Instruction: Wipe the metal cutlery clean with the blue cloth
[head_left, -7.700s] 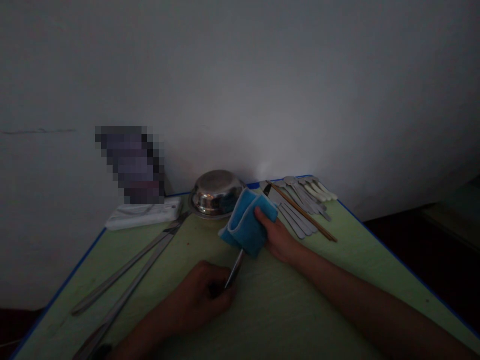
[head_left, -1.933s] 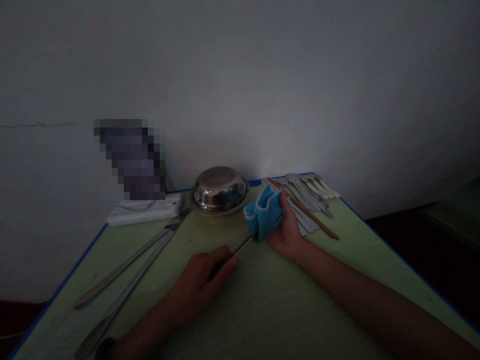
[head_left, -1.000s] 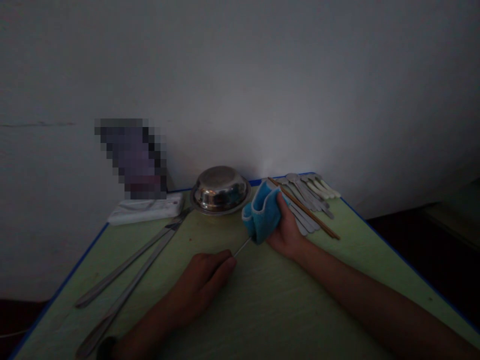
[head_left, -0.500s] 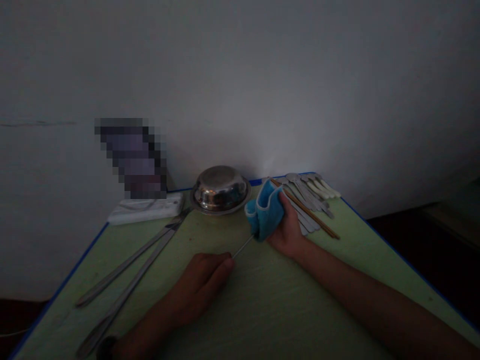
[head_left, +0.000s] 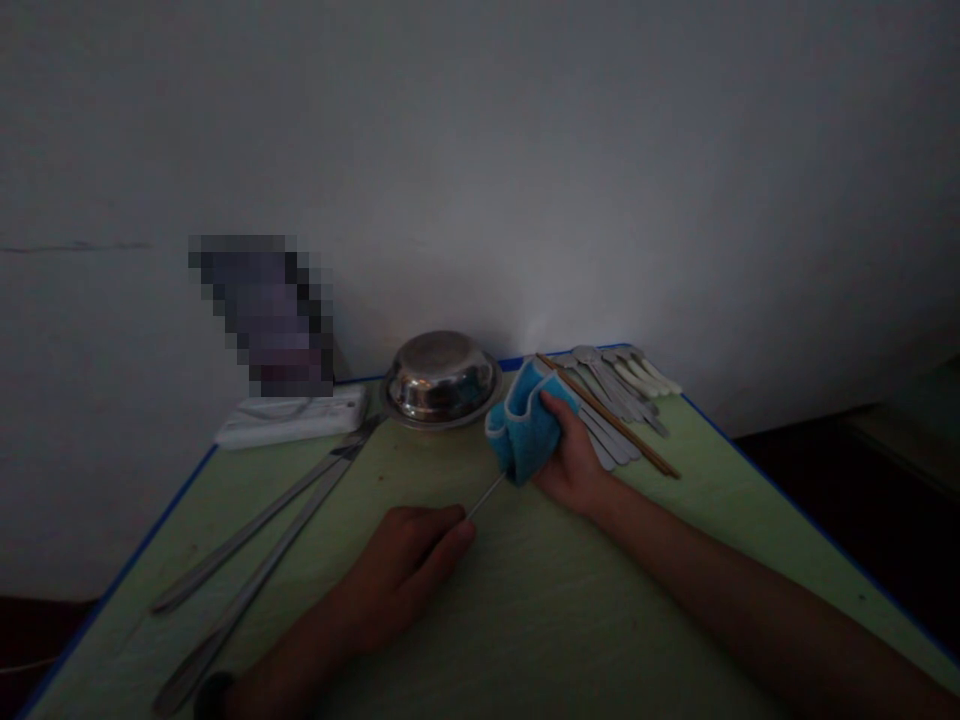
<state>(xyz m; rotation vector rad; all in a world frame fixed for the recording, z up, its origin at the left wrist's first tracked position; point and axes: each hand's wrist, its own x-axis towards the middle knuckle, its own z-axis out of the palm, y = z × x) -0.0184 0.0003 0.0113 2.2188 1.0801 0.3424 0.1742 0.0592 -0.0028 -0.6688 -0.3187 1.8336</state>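
My left hand (head_left: 416, 560) is closed around the near end of a thin metal utensil (head_left: 486, 497), held at a slant above the table. The utensil's far end runs into a folded blue cloth (head_left: 534, 430), so its kind is hidden. My right hand (head_left: 574, 455) is closed on that cloth, thumb on top, with the cloth bunched about the utensil. Just behind the right hand lie brown chopsticks (head_left: 637, 436) and several flat metal handles (head_left: 609, 445), partly covered by the cloth and hand.
An upturned steel bowl (head_left: 442, 375) stands at the back by the wall. Two long-handled metal utensils (head_left: 281, 530) lie at left, near a white board (head_left: 292, 425) below a pixelated object (head_left: 262, 315). Spoons (head_left: 600, 375) and white-handled cutlery (head_left: 652, 377) lie back right on the green table (head_left: 525, 620).
The right thumb has shifted left and down across the cloth, and the cloth has moved slightly left. My left hand has barely moved and keeps its hold.
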